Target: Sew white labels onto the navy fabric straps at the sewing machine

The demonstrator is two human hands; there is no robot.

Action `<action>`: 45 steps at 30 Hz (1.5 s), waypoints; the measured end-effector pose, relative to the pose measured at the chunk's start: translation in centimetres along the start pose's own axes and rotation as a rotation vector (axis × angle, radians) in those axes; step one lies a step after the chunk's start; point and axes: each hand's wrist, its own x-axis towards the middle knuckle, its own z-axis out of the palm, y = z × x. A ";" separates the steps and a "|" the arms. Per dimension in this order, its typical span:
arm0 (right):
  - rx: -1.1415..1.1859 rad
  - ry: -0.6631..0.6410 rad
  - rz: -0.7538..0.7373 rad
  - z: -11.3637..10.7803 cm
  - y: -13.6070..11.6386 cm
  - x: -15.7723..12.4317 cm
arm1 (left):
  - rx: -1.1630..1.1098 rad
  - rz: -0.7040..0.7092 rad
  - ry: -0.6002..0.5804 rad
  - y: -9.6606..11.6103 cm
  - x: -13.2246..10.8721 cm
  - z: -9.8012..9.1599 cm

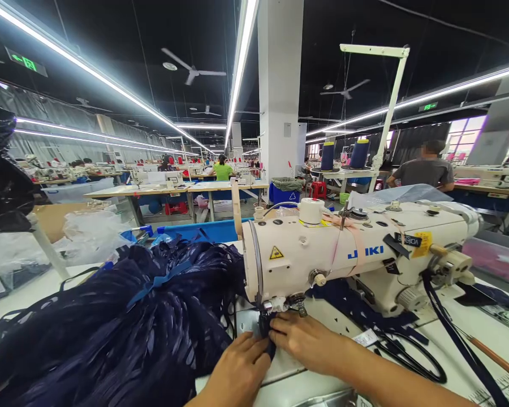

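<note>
A white sewing machine (331,249) stands in front of me, its needle end at the left over a metal plate. Under the presser foot lies a small dark navy piece of fabric (264,327). My left hand (242,364) is closed on its near side, fingertips pressed onto the cloth. From the right, my right hand (299,339) holds the same piece close to the needle area, fingers bent and together. Parts of the fabric are hidden under both hands. A large heap of navy fabric strips (152,311) fills the table left of the machine, with a blue tie across it.
Black-handled scissors (424,353) and a brown pencil-like stick (494,356) lie on the right. A dark strap (453,328) hangs by the machine's right end. Two navy thread cones (359,155) stand behind. Clear plastic bags (93,234) are at left. A person in grey (424,171) sits beyond.
</note>
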 end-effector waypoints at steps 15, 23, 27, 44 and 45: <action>0.077 0.050 0.057 2.3 0.9 -0.4 | 0.061 -0.089 0.046 0.5 1.3 1.4; 0.070 0.039 0.072 2.2 1.1 -0.1 | 0.134 -0.087 0.105 0.5 2.0 1.8; 0.057 0.012 0.089 2.3 1.3 0.0 | 0.150 -0.093 0.115 0.4 2.2 2.0; 0.149 0.037 0.184 2.1 1.7 0.3 | 0.256 -0.089 0.120 0.4 2.4 2.0; 0.170 0.062 0.181 2.1 1.7 0.3 | 0.274 -0.089 0.113 0.5 2.2 1.9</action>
